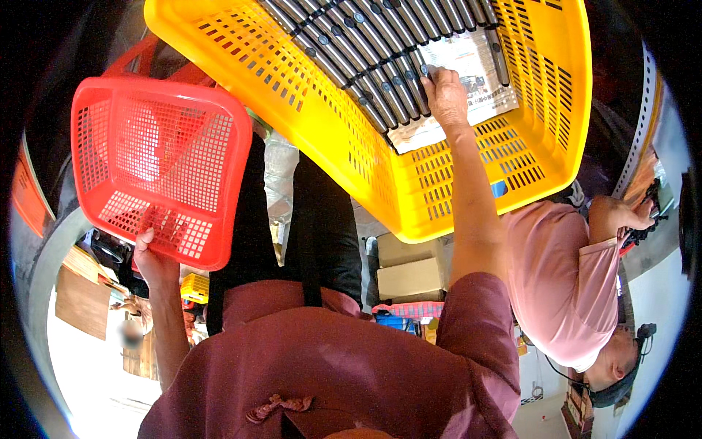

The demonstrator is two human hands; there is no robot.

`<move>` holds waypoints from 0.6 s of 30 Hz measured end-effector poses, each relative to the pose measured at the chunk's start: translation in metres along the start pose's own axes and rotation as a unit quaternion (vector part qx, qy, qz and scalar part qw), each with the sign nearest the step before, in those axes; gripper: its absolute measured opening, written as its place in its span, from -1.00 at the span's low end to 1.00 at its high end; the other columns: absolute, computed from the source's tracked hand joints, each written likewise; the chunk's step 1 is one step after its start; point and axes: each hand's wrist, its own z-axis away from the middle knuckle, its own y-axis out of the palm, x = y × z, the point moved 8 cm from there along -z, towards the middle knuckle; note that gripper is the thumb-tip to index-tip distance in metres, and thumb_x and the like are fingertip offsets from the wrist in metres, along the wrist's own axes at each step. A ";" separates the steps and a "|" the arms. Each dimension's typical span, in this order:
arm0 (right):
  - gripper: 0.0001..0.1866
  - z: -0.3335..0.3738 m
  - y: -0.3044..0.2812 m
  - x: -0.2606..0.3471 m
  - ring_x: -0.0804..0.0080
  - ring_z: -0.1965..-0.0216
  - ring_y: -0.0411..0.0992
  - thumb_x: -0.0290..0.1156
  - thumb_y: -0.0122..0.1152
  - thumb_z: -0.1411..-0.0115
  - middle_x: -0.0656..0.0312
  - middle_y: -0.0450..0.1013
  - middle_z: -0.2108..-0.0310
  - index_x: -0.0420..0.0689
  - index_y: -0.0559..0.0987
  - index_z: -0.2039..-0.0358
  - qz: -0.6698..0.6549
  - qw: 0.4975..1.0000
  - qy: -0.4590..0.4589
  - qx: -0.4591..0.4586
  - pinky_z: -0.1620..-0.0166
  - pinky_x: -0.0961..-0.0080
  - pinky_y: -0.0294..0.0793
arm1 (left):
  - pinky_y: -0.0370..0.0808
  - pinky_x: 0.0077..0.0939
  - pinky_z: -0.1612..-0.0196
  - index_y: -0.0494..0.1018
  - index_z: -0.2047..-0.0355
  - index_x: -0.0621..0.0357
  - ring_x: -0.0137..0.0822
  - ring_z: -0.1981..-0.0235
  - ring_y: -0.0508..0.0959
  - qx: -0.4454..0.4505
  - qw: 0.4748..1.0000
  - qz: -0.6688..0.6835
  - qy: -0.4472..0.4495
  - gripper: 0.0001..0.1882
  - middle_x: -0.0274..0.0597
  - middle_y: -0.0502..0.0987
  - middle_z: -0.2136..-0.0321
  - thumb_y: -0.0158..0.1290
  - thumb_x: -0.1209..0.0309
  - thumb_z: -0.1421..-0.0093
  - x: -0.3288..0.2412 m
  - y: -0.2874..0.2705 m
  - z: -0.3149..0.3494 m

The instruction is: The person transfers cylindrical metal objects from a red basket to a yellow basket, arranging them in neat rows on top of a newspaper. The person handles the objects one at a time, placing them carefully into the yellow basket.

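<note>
My left hand (157, 260) grips the lower rim of a red plastic mesh basket (235, 146), fingers wrapped on its underside. The basket is tilted so that its inside shows. My right hand (447, 99) reaches down into a large yellow slotted crate (351, 157). Its fingers are curled, with thumb and fingertips at the end of one of the slim metal rods (376, 62). Several such rods, silver with black bands and round dark spots, lie side by side in rows. Printed paper (479, 77) lines the crate floor beneath them.
At the right, a co-worker in a pink shirt (556, 278) stands close to my right arm, one hand bent at dark items. Cardboard boxes (409, 278) lie below the crate. A small yellow basket (195, 288) is at the lower left.
</note>
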 end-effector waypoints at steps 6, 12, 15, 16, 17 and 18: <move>-0.72 0.007 0.004 0.003 -0.05 0.24 0.43 -0.27 0.18 -0.16 -0.03 0.42 0.29 -0.20 0.46 0.23 0.020 1.000 -0.018 -0.001 0.17 0.09 0.43 | 0.38 -0.05 -0.14 0.25 -0.17 0.32 -0.06 -0.05 0.47 0.008 1.000 0.006 0.004 -0.38 -0.01 0.45 -0.05 -0.04 0.45 -0.04 0.002 -0.008 0.000; -0.74 -0.008 0.000 0.016 -0.11 0.24 0.41 -0.30 0.17 -0.17 -0.06 0.42 0.29 -0.21 0.49 0.22 -0.007 1.000 -0.012 -0.024 0.16 0.09 0.43 | 0.40 -0.05 -0.13 0.27 -0.14 0.32 -0.06 -0.04 0.48 -0.012 1.000 0.025 0.013 -0.39 -0.01 0.45 -0.04 -0.05 0.44 -0.02 0.002 -0.020 0.009; -0.73 -0.007 0.002 0.012 -0.12 0.23 0.40 -0.29 0.17 -0.17 -0.08 0.42 0.28 -0.23 0.50 0.23 -0.010 1.000 0.007 -0.023 0.17 0.08 0.43 | 0.41 -0.04 -0.11 0.28 -0.13 0.32 -0.05 -0.03 0.48 -0.012 0.999 0.029 0.021 -0.40 -0.01 0.45 -0.03 -0.05 0.44 -0.01 -0.001 -0.029 0.020; -0.72 -0.008 0.001 0.018 -0.12 0.22 0.41 -0.26 0.18 -0.15 -0.09 0.42 0.28 -0.22 0.51 0.25 0.009 1.000 0.017 -0.023 0.17 0.06 0.44 | 0.41 -0.03 -0.11 0.28 -0.13 0.32 -0.05 -0.02 0.48 -0.011 0.999 0.035 0.032 -0.40 -0.02 0.46 -0.03 -0.05 0.44 -0.01 -0.002 -0.036 0.025; -0.70 -0.004 0.001 0.012 -0.12 0.22 0.42 -0.23 0.21 -0.13 -0.09 0.42 0.28 -0.21 0.52 0.26 0.024 0.999 0.022 -0.032 0.16 0.05 0.44 | 0.42 -0.03 -0.10 0.30 -0.11 0.32 -0.04 -0.01 0.49 -0.036 0.998 0.045 0.035 -0.42 -0.02 0.47 -0.01 -0.06 0.44 -0.01 -0.003 -0.052 0.024; -0.66 -0.003 0.003 0.012 -0.13 0.22 0.42 -0.20 0.23 -0.11 -0.10 0.42 0.26 -0.19 0.52 0.23 0.021 0.999 0.041 -0.017 0.15 0.05 0.45 | 0.42 -0.04 -0.10 0.31 -0.10 0.31 -0.04 -0.01 0.49 -0.044 0.997 0.051 0.045 -0.43 -0.03 0.48 0.00 -0.06 0.44 -0.01 -0.007 -0.061 0.031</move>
